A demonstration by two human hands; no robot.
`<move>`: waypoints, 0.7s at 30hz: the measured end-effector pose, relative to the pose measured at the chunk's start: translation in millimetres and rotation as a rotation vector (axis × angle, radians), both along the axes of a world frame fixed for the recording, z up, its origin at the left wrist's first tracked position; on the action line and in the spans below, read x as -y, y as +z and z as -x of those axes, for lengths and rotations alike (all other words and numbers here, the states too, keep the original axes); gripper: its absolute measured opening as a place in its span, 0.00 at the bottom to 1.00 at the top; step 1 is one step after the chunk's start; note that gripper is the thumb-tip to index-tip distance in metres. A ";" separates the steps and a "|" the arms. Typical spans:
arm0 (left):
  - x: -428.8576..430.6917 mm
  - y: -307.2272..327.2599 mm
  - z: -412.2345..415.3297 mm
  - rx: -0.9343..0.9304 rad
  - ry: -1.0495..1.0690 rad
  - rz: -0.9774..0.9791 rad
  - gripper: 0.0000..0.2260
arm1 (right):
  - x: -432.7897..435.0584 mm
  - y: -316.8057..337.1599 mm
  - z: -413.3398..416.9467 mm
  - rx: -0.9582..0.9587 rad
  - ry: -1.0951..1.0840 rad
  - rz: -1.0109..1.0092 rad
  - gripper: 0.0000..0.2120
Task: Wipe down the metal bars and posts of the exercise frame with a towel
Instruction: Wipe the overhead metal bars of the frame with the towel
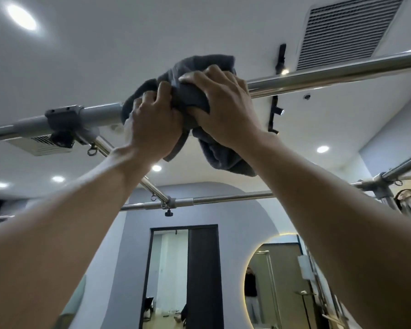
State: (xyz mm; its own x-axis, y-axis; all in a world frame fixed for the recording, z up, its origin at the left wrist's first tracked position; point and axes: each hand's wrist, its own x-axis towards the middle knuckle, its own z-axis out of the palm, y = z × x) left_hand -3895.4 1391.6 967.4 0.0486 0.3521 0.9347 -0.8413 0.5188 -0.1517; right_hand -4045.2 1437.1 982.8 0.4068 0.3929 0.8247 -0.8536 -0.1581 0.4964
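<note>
item: towel [190,97]. dark grey terry cloth, bunched and wrapped over the overhead bar [330,72] of the exercise frame [375,182], about midway along the bar's visible run.

grip, left hand [152,119]: fingers curled tight into the cloth from below, clamping it to the bar.
grip, right hand [223,100]: fingers bent over the top of the bundle, just beside the left hand, holding cloth against metal. neither hand has hold of anything else.

risks (judged): the loose tail hanging below the hands could snag on an eye hook [91,150] or on the clamp joint [62,117] if the wipe runs left. a bundle this thick may ride only on the bar's near side, leaving the top face unwiped. with arms at full reach overhead, pressure is likely uneven and the cloth could slip off.

appearance: towel is soft, creased and thick, one fold humped above the bar; no stains can be made out. the bar is a polished steel tube on the right of the towel and a matte grey sleeve [100,112] on the left, ending at the joint.

surroundings: side bar [157,191] with hooks, far crossbar [223,199], ceiling vent [342,32], recessed lights, doorway [169,281], oval lit mirror [271,281].
</note>
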 end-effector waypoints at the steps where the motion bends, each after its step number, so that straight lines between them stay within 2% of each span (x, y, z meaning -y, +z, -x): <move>1: 1.2 0.5 0.4 0.019 -0.006 -0.003 0.20 | -0.3 0.7 4.7 0.001 0.002 0.014 0.22; 5: -1.7 16.2 -24.2 0.050 -0.050 -0.081 0.16 | -5.4 17.8 -23.5 0.105 0.055 -0.074 0.21; 9: 4.5 16.7 -53.0 -0.106 -0.010 -0.158 0.12 | 5.5 15.6 -79.6 0.083 0.032 -0.182 0.21; 13: 12.5 -6.0 -54.2 -0.050 0.056 -0.059 0.20 | 6.8 0.2 -68.3 0.010 -0.025 -0.095 0.23; 17: -0.3 4.8 -42.7 0.063 -0.007 -0.075 0.15 | 7.2 7.4 -50.7 0.123 0.078 -0.074 0.22; 21: 7.6 13.6 -49.1 -0.030 0.030 -0.105 0.12 | 11.8 11.9 -75.9 0.121 0.075 -0.124 0.22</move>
State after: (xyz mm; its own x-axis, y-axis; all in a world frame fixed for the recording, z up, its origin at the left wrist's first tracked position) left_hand -3846.3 1384.1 981.0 0.0684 0.2539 0.9648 -0.8600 0.5052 -0.0720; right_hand -3969.3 1425.2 994.6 0.2753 0.3102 0.9099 -0.8895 -0.2769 0.3635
